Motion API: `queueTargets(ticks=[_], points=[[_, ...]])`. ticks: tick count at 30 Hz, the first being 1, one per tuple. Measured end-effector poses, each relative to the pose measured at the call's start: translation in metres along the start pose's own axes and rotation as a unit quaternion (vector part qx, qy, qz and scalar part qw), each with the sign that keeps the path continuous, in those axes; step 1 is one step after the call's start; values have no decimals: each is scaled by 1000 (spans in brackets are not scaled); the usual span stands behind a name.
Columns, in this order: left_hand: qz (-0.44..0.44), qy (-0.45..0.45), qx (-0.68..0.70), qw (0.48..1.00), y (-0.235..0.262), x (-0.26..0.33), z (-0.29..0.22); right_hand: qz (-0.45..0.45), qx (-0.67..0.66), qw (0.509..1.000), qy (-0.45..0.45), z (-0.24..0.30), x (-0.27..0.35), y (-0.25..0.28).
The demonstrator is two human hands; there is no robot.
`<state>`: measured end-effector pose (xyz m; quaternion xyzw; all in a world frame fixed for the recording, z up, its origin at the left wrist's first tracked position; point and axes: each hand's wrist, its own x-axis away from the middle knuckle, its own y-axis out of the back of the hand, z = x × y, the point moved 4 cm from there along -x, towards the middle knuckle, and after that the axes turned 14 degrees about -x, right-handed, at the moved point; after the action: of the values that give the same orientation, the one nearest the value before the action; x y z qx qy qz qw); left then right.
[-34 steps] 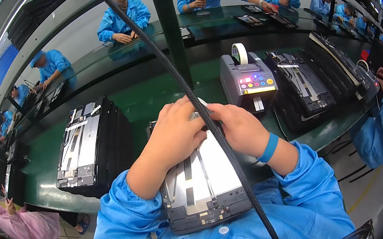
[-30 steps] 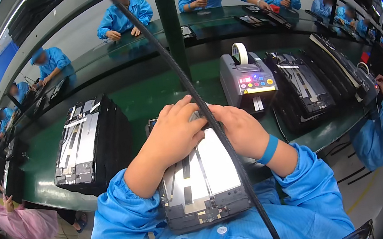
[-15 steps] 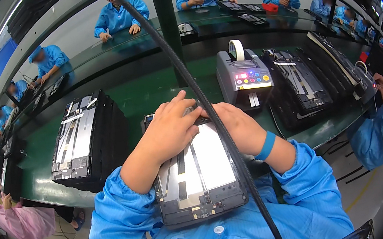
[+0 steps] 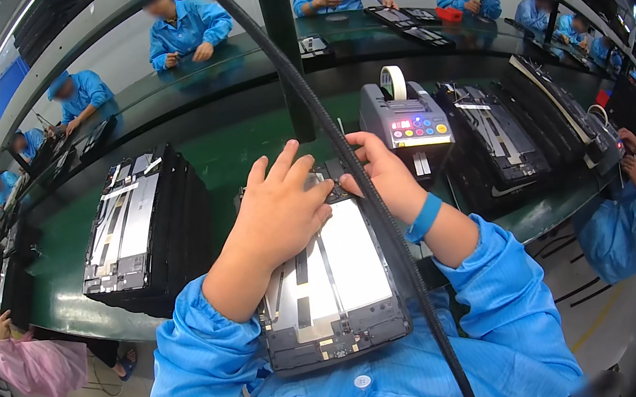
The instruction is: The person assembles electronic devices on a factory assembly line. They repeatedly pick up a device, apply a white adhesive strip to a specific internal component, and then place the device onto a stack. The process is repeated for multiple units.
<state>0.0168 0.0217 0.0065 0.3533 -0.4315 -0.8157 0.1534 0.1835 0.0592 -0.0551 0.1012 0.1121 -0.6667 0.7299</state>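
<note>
The flat rectangular device panel has a black frame and silvery-white metal plates crossed by dark strips. The green work table carries a stack of black trays and a grey tape dispenser with multicoloured lit buttons and a pale tape roll. Both sleeves are bright blue; the wristband matches.

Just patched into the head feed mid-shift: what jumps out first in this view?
Dead centre, the left hand and right hand press on the far end of an open tablet chassis with its silver inner plate facing up. A black corrugated cable slants across it. Behind stands a grey tape dispenser; at left, a stack of similar chassis.
</note>
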Motion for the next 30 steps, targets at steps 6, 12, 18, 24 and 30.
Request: queueTargets(ticks=[6, 12, 18, 24, 30], points=[[-14, -6, 24, 1000, 0, 2, 1, -5, -48, 994, -98, -1, -8, -9], [-16, -21, 88, 996, -11, 7, 6, -20, -107, 986, -123, 18, 0, -16], [-9, 4, 116, 993, -12, 3, 8, 67, 64, 996, 10, 17, -10, 15], [5, 17, 155, 988, -18, 4, 14, 282, 252, 926, -8, 43, -21, -2], [38, 45, 200, 978, -24, 4, 18, 343, 337, 874, -74, 47, -39, -15]])
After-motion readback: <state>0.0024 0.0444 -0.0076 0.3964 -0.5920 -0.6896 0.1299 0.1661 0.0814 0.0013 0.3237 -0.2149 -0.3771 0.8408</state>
